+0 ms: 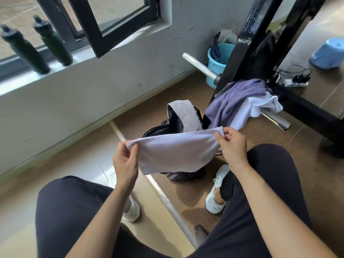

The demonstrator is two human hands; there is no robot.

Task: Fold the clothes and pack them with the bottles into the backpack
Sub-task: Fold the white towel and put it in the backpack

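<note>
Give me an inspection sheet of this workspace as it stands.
Surface: tiled floor; the backpack stands on it, flap up.
Job's things: white garment held stretched above the backpack; purple garment and white cloth draped over a chrome bar; two dark bottles upright on the windowsill.
Clutter: blue bucket holding cloths; blue plastic item on the floor.
Hands: left hand and right hand each pinch a top corner of the white garment.
Cables: power strip with plugs and black cords.
Surroundings: open black-framed window; black metal frame.
</note>
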